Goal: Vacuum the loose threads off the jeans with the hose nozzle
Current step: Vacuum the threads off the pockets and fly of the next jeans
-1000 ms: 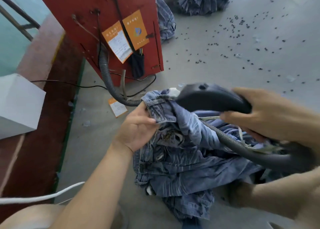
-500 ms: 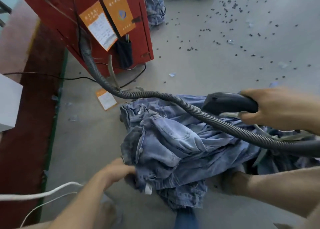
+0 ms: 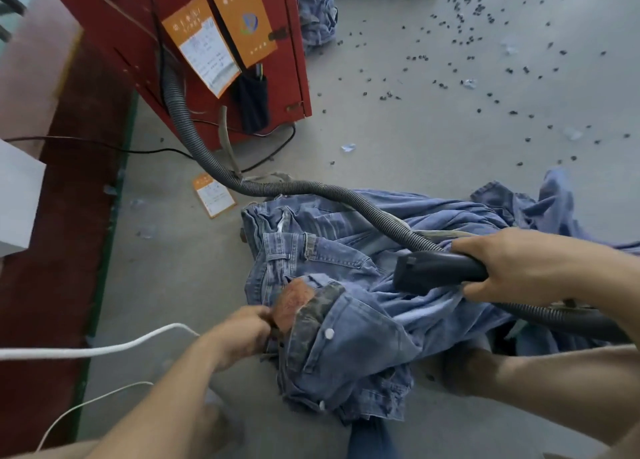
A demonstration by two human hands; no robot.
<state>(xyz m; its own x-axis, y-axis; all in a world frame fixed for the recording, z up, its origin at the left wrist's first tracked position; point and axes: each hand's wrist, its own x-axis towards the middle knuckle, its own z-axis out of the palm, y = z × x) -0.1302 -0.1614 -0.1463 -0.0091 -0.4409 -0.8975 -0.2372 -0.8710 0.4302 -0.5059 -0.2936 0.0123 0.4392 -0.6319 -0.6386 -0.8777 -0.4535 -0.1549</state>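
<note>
Light blue jeans (image 3: 353,347) lie crumpled on the grey floor in front of me, waistband turned up with a brown leather patch (image 3: 294,304) showing. My left hand (image 3: 239,334) grips the waistband edge beside that patch. My right hand (image 3: 519,264) holds the black hose nozzle (image 3: 433,273), whose mouth points left just above the denim, right of the patch. The ribbed grey hose (image 3: 311,188) runs from the nozzle across the jeans up to the red machine.
A red machine cabinet (image 3: 138,25) with orange tags stands at the upper left, cables at its foot. More jeans (image 3: 317,11) lie behind it. Small dark bits (image 3: 450,60) are scattered over the floor at the upper right. A white cord (image 3: 104,349) crosses at the lower left.
My left hand moved down to the near waistband and turned it up, exposing the leather patch. My right hand brought the nozzle lower, close to the denim.
</note>
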